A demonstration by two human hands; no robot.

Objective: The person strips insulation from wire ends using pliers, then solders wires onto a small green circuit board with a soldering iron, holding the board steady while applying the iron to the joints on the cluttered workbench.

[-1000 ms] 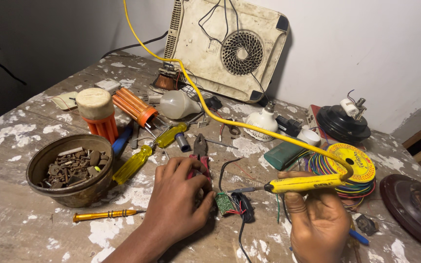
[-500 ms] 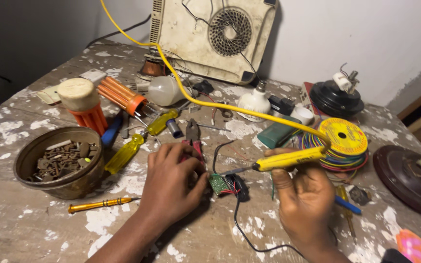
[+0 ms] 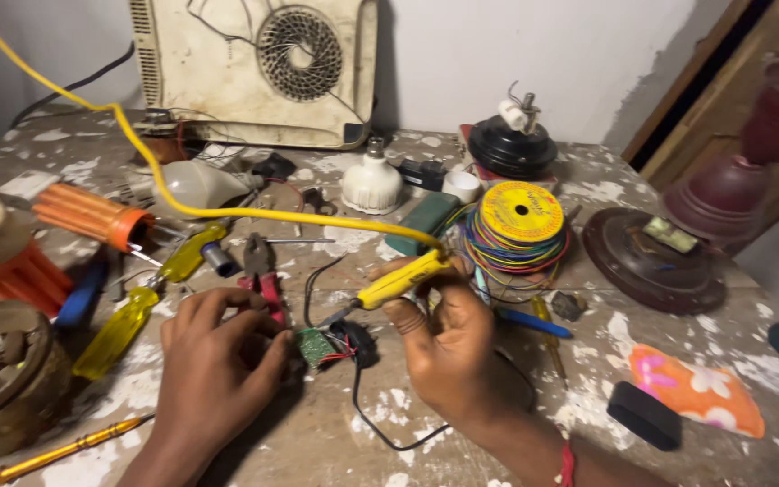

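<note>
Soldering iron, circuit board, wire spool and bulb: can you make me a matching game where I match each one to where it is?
Things:
1. yellow soldering iron
2. small green circuit board
3. yellow-topped wire spool
4. white bulb

Places:
A. standing near the back, in front of the cream fan casing
B. held in the right hand
C. on the table at the left hand fingertips
D. right of the dark green box

Pairs: 1-B, 2-C, 3-D, 4-A
</note>
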